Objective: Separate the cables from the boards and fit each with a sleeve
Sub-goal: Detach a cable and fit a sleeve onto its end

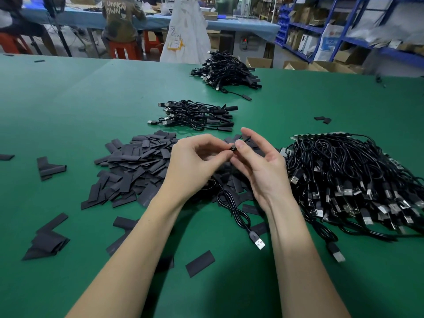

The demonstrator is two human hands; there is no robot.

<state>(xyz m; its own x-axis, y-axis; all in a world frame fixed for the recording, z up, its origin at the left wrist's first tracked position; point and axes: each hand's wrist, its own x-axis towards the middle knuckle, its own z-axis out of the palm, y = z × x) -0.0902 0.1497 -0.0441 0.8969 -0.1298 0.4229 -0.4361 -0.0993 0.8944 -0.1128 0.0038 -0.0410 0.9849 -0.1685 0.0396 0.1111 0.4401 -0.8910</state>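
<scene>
— How far along are we?

— From the left: a heap of loose sleeves (pixel 135 166) waits on the green table (pixel 68 99). At centre my left hand (pixel 195 161) and right hand (pixel 257 166) together pinch one cable (pixel 231 203) end, its plug trailing toward me. Beyond, two piles of sleeved cables (pixel 195 114) look done (modest ones).

— And what's left?

— Plenty, I judge: the big bundle on boards (pixel 355 175).

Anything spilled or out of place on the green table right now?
Mostly orderly. Flat black sleeve pieces have strayed from the main sleeve pile: a few lie loose near the left edge and front, and two sit alone at far right. Nothing looks damaged.
</scene>
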